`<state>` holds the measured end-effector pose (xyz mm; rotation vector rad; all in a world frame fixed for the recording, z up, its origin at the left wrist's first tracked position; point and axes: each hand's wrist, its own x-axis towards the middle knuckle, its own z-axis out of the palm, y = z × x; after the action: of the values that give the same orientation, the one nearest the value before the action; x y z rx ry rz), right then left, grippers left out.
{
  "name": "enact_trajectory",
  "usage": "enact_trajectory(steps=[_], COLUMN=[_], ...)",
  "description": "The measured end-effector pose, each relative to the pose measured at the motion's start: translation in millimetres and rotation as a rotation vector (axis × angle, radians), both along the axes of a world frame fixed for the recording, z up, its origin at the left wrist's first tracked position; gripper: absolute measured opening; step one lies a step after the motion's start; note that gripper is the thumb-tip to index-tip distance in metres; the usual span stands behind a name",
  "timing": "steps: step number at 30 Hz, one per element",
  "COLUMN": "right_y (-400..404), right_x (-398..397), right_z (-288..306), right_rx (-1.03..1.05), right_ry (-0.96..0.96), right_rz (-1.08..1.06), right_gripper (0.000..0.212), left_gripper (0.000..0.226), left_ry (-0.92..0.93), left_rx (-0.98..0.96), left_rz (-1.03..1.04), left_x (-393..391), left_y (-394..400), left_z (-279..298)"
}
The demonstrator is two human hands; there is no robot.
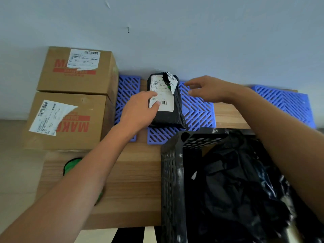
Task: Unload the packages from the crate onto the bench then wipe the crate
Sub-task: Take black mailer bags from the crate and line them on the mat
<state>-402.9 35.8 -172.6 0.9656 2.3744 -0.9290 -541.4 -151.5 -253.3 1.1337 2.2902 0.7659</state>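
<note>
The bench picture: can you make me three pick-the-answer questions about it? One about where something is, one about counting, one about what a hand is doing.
1. Where does the black parcel lie?
A. inside the crate
B. on the blue mats
C. on a box

2. How many brown boxes stand at the left?
A. two
B. four
C. none

3. What is the left hand doing?
A. hanging at the side
B. gripping the crate
C. touching the parcel

Answers:
1 B: blue mats show all round it, and the crate is nearer.
2 A: one box behind, another box in front.
3 C: its fingers rest on the white label; the right hand hovers open beside.
</note>
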Motion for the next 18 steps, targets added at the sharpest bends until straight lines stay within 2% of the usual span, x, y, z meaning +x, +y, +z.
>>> enact_trajectory(steps=[8, 18], right_y=[-55.3, -131.1], right_x=[69.4, 169.0], right_z=[59.4, 98.9], right_rx=[0.122, 0.280], right_ry=[0.274, 0.372], right_rz=[-0.214, -0.356], right_gripper=[0.044, 0.039], left_gripper=[0.031, 0.031], left_ry=[-0.142, -0.042], left_rx=[0.327, 0.438], left_rz=[0.011, -0.263], left_x=[44.8, 120.7], left_y=[-30.0, -43.7], left_z=[87.4, 125.7])
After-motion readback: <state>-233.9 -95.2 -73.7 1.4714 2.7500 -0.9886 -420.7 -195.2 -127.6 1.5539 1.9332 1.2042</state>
